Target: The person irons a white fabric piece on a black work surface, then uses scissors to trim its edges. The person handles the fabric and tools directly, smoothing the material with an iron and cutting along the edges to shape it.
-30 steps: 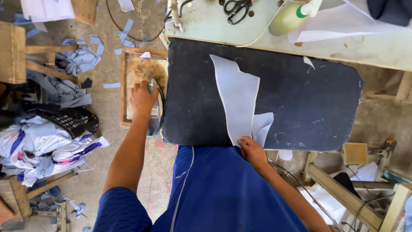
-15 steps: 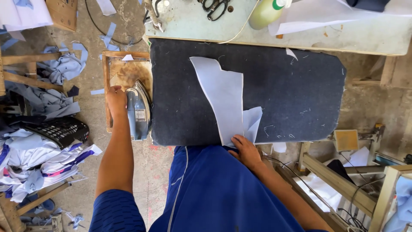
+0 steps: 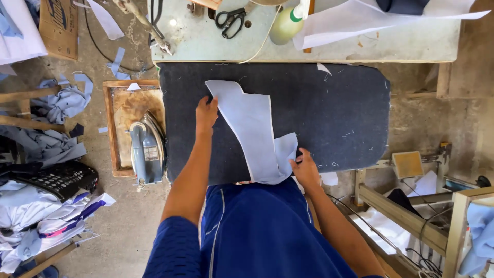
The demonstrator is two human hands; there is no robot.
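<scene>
A light blue cut fabric piece (image 3: 252,123) lies on the dark padded ironing board (image 3: 334,113), its near end folded over at the board's front edge. My left hand (image 3: 206,114) rests on the board and touches the piece's upper left edge. At the front edge my right hand (image 3: 304,167) pinches the folded near end of the piece. A blue-grey iron (image 3: 146,149) stands unattended on a scorched wooden stand (image 3: 116,103) left of the board.
Behind the board a pale table (image 3: 360,46) carries scissors (image 3: 230,19), a green-capped bottle (image 3: 285,23) and white fabric. Fabric scraps, clothing piles and a black basket (image 3: 56,177) cover the floor at left. Wooden frames stand at right.
My left hand let go of the iron on its stand and moved right onto the board to the fabric's edge. My right hand shifted slightly along the folded end.
</scene>
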